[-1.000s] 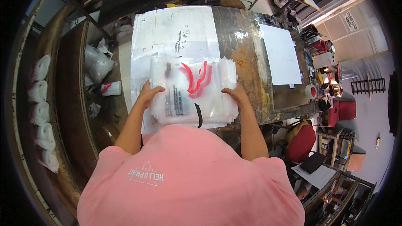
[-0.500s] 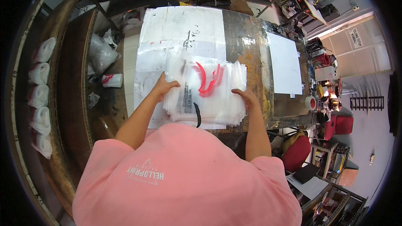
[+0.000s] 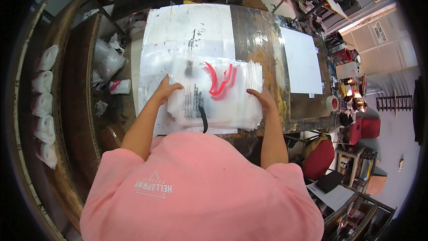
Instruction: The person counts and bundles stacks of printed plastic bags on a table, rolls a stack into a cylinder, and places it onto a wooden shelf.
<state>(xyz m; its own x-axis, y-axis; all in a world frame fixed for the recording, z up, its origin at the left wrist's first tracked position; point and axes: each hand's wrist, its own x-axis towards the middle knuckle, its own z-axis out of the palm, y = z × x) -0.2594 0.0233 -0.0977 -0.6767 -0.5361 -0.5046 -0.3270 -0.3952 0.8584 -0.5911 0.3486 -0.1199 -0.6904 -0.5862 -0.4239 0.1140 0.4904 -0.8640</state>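
A thick stack of clear plastic bags (image 3: pixel 227 110) with a red and black print lies at the near side of the worktable, its edges slightly uneven. My left hand (image 3: pixel 165 92) grips the stack's left edge, thumb on top and fingers beneath or behind it. At the opposite edge my right hand (image 3: pixel 264 98) holds it the same way, thumb over the top sheet. The fingers under the stack are hidden. Beneath and beyond the bags lies a large white sheet (image 3: pixel 187 22) with black and red marks.
The worktable (image 3: pixel 255 31) is paint-stained. On its right are a white board (image 3: pixel 299 62) and a tape roll (image 3: pixel 331 103). Rolled plastic bags (image 3: pixel 43 82) line the left shelf; a bundle of clear plastic (image 3: pixel 109 60) sits nearer. A red chair (image 3: pixel 318 158) stands at the lower right.
Both hands still grip the stack's two sides. The view has shifted a little, and the stack's sheets look slightly more spread toward the left edge.
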